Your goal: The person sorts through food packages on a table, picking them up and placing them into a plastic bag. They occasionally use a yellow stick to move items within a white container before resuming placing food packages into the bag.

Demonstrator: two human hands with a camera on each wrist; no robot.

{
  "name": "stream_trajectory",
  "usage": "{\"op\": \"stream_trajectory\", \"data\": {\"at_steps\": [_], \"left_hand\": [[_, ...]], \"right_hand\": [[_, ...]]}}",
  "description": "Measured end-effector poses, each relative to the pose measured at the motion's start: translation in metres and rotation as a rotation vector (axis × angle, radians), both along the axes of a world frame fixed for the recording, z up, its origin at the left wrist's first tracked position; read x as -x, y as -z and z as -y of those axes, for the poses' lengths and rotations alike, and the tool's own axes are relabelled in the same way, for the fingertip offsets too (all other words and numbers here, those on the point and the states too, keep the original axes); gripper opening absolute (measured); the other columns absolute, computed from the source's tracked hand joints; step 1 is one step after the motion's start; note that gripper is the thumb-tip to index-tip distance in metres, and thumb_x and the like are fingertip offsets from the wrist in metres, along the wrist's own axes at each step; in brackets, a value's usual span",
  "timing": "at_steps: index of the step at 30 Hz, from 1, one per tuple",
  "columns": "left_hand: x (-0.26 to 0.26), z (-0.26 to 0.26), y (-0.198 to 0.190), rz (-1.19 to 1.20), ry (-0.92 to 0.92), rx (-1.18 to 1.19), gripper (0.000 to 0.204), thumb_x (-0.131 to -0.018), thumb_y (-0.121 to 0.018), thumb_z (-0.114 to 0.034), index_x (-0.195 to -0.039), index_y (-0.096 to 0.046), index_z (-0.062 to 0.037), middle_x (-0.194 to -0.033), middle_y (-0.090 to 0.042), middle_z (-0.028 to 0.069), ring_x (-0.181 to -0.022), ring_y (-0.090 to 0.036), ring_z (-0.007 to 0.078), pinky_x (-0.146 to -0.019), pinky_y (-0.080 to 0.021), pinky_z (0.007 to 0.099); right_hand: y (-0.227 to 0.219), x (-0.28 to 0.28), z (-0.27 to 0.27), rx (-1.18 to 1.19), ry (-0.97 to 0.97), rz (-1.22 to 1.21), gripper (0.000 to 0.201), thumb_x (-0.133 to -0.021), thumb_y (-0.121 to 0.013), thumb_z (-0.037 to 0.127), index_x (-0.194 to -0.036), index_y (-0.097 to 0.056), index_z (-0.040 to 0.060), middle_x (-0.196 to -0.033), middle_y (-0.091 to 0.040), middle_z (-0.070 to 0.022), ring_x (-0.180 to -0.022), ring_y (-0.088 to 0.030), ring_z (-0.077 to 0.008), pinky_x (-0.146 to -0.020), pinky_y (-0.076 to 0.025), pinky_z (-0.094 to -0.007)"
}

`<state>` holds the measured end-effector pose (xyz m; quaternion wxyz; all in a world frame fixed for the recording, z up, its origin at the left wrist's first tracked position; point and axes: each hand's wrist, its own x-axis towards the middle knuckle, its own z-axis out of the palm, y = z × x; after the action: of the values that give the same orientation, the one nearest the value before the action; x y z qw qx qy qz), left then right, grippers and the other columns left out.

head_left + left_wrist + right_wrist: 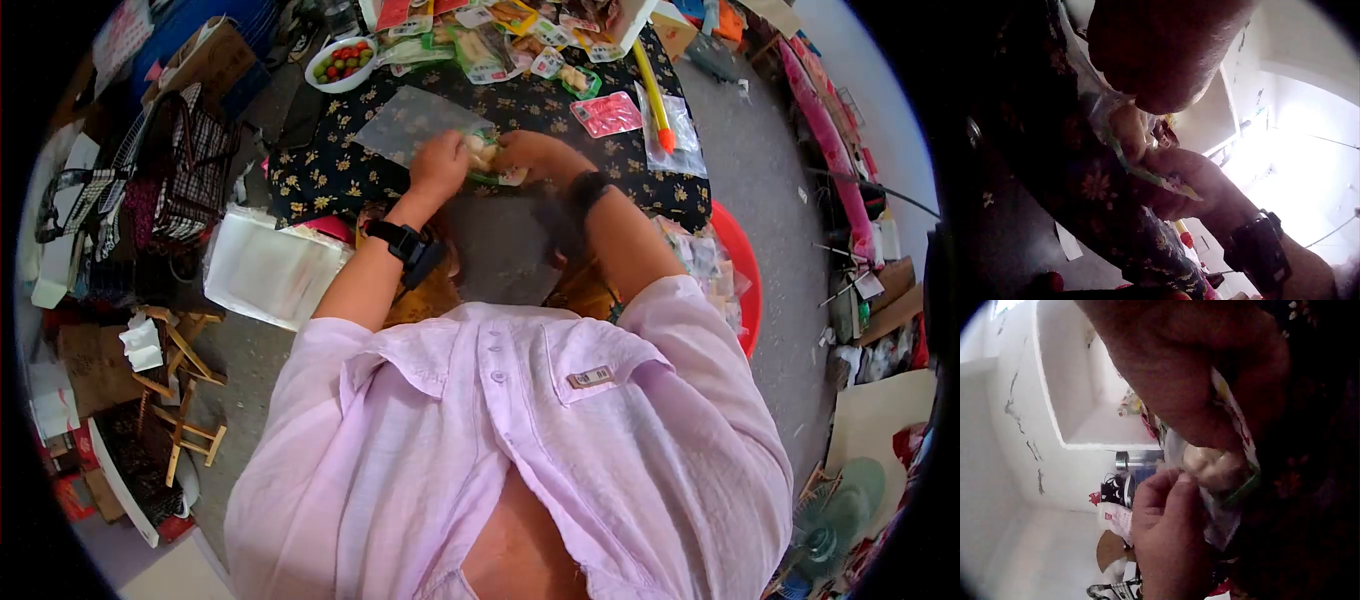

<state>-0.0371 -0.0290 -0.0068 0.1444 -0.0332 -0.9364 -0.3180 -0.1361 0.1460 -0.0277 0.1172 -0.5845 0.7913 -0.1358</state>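
My right hand (540, 155) grips a green-edged food packet (482, 152) with pale, rounded pieces inside. Those pale pieces show through the packet (1210, 464) in the right wrist view, with the right fingers over its printed end. To the left, my left hand (440, 165) has thumb and fingertips pinched together on the clear plastic bag (395, 122), close beside the packet. The bag spreads flat over the dark flowered cloth beyond the left hand. In the left wrist view the right hand (1179, 178) appears under the packet's printed edge, and the left hand (1160, 56) is dark and near the lens.
Many food packets (480, 50) lie at the table's far side, near a white bowl of red and green fruit (342, 65). A red packet (607, 115) and a yellow stick with an orange tip (655, 100) lie right. Clear bags (275, 265) are stacked at left.
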Motion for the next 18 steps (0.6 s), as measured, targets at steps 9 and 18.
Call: {"op": "stream_trajectory", "data": {"at_steps": [9, 18], "left_hand": [[-0.002, 0.004, 0.006, 0.143, 0.02, -0.063, 0.024, -0.078, -0.041, -0.02, -0.097, -0.049, -0.0082, -0.087, -0.055, 0.016, -0.08, -0.05, 0.0356, -0.066, -0.04, 0.0435], [-0.001, 0.0, 0.0, 0.064, 0.135, -0.055, 0.031, -0.078, -0.043, -0.02, -0.106, -0.048, -0.0056, -0.098, -0.053, 0.015, -0.088, -0.051, 0.031, -0.073, -0.041, 0.0367]], "right_hand": [[0.025, -0.018, 0.006, 0.741, 0.32, 0.573, 0.027, -0.064, -0.061, 0.01, -0.09, -0.053, 0.0052, -0.074, -0.055, -0.0088, -0.069, -0.052, -0.0225, -0.061, -0.043, -0.0314], [-0.014, -0.053, 0.025, 0.885, 0.918, 1.064, 0.023, -0.071, -0.056, 0.013, -0.092, -0.052, 0.0033, -0.075, -0.056, -0.0078, -0.075, -0.054, -0.0157, -0.062, -0.044, -0.0277]]}}
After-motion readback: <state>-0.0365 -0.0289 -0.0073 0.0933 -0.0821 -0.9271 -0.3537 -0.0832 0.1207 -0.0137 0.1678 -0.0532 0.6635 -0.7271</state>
